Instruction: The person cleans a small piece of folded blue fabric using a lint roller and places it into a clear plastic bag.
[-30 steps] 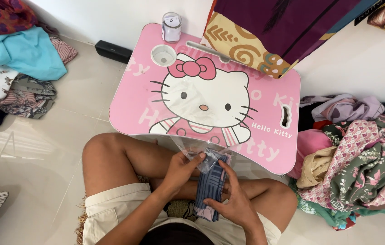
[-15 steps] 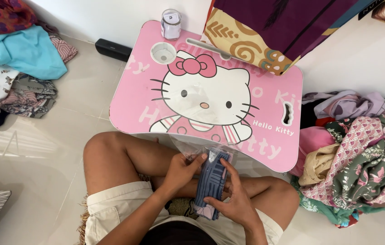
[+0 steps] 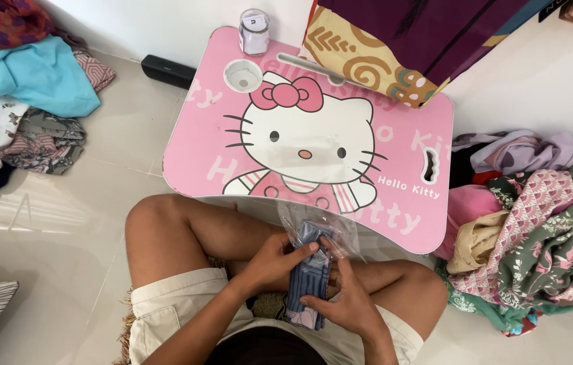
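Note:
I sit cross-legged on the floor behind a small pink lap table (image 3: 394, 128) printed with a white cartoon cat. My left hand (image 3: 274, 258) and my right hand (image 3: 349, 299) both grip a folded blue striped garment (image 3: 307, 280) over my lap. Its upper end sits inside a clear plastic bag (image 3: 320, 226) whose open top rests against the table's near edge. My left fingers pinch the bag and cloth at the top; my right hand cups the lower part.
A small clear jar (image 3: 254, 32) stands at the table's far left corner beside a round cup recess (image 3: 242, 74). A patterned folded cloth (image 3: 374, 64) overhangs the far edge. Clothes piles lie left (image 3: 23, 101) and right (image 3: 543, 223). A black box (image 3: 168, 71) sits by the wall.
My hands and the garment shifted slightly; the cloth sits a little deeper in the plastic bag. The table and piles stayed put.

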